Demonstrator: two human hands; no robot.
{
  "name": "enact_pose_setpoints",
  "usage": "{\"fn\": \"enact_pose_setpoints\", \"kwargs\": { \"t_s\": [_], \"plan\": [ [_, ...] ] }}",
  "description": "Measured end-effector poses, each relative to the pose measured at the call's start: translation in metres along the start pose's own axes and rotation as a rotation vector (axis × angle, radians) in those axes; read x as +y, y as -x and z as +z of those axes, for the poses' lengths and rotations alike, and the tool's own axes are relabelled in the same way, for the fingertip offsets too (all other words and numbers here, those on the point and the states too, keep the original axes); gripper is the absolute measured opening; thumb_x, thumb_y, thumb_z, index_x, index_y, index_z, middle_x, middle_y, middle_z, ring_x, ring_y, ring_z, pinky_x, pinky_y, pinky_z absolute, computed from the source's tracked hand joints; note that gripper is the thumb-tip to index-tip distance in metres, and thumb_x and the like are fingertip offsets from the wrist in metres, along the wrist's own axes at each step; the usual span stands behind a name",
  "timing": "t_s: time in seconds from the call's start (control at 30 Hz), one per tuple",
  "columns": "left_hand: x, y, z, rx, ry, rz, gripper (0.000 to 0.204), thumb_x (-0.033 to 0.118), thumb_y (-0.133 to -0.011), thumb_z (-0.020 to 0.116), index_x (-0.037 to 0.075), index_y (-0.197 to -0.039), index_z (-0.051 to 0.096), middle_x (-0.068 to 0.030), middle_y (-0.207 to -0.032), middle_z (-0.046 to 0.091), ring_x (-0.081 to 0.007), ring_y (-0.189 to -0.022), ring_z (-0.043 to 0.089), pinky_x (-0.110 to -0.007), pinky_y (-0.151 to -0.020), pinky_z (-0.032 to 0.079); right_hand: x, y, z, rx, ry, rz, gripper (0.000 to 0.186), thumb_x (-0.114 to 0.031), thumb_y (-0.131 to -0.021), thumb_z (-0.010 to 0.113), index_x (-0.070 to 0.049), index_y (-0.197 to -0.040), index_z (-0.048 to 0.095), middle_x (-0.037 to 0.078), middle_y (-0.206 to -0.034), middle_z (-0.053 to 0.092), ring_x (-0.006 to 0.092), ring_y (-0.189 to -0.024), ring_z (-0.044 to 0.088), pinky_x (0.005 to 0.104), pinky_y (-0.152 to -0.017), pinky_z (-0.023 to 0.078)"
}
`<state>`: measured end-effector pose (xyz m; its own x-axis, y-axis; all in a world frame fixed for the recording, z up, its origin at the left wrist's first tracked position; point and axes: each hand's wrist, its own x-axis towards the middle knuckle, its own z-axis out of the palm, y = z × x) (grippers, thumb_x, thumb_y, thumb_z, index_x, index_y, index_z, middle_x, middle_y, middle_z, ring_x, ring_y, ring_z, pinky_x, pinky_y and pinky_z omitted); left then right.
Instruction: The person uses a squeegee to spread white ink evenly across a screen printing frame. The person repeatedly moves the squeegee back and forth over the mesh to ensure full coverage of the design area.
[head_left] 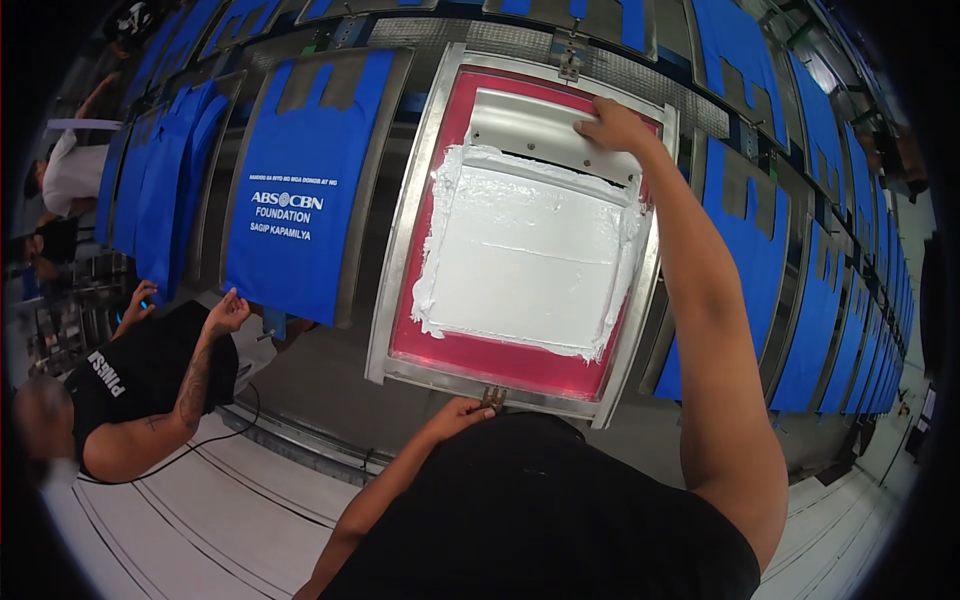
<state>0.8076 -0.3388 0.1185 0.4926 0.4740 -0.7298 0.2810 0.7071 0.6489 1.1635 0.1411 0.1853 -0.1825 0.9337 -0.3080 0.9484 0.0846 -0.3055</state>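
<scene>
A screen-printing frame [408, 215] with silver metal sides lies in front of me, its mesh [480, 358] red around the edges. Thick white ink [530, 255] covers the middle of the mesh, piled up unevenly along its borders. At the far end of the screen rests a wide metal squeegee [520, 122], its lower edge against the ink. My right hand [618, 127] reaches across and grips the squeegee's right end. Down at the near edge, my left hand [462, 414] is closed around a small metal clamp [494, 397] at the frame's middle; some fingers are hidden.
Blue printed bags [300, 150] lie on metal boards in rows to both sides and beyond the screen. On the left, a co-worker [150, 390] in black touches a bag's lower corner. A black cable [225, 425] hangs along the table's near edge.
</scene>
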Motion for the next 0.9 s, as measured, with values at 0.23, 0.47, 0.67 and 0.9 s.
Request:
{"fn": "enact_pose_setpoints", "kwargs": {
  "t_s": [0.23,0.47,0.67,0.9],
  "plan": [
    [0.029,0.006,0.006,-0.013,0.063,0.013,0.033,0.033,-0.094,0.065,0.002,-0.085,0.067,0.0095,-0.069,0.052,-0.0001,-0.068,0.045,-0.021,-0.058,0.039,-0.062,0.126,-0.001,0.047,-0.122,-0.217,0.045,-0.006,-0.072,0.062,-0.009,-0.116,0.062,0.017,-0.1,0.068,0.036,-0.095,0.064,0.0441,-0.083,0.051],
    [0.032,0.001,0.001,-0.114,0.095,0.023,0.033,0.033,-0.095,0.064,0.002,-0.087,0.066,0.009,-0.07,0.052,-0.0012,-0.067,0.045,-0.021,-0.058,0.038,-0.112,0.239,0.074,0.254,-0.022,-0.204,0.037,0.002,-0.073,0.054,-0.012,-0.106,0.064,0.008,-0.093,0.066,0.0271,-0.089,0.06,0.0436,-0.075,0.045],
    [0.017,-0.012,-0.009,-0.167,-0.098,0.154,0.035,0.034,-0.096,0.061,0.001,-0.087,0.066,0.0052,-0.066,0.052,-0.0038,-0.067,0.047,-0.025,-0.059,0.041,-0.141,0.305,0.064,0.236,-0.039,-0.18,0.035,0.0,-0.075,0.056,-0.01,-0.108,0.062,0.005,-0.095,0.066,0.0246,-0.088,0.058,0.0401,-0.08,0.041],
    [0.08,0.006,-0.032,-0.278,-1.123,0.186,0.042,0.042,-0.093,0.057,0.001,-0.086,0.065,-0.0151,-0.075,0.065,-0.0302,-0.071,0.064,-0.044,-0.066,0.048,-0.102,0.215,0.103,0.587,0.128,-0.211,0.041,0.0,-0.073,0.06,-0.011,-0.112,0.059,0.004,-0.103,0.063,0.0247,-0.093,0.057,0.0426,-0.084,0.039]
  ]
}}
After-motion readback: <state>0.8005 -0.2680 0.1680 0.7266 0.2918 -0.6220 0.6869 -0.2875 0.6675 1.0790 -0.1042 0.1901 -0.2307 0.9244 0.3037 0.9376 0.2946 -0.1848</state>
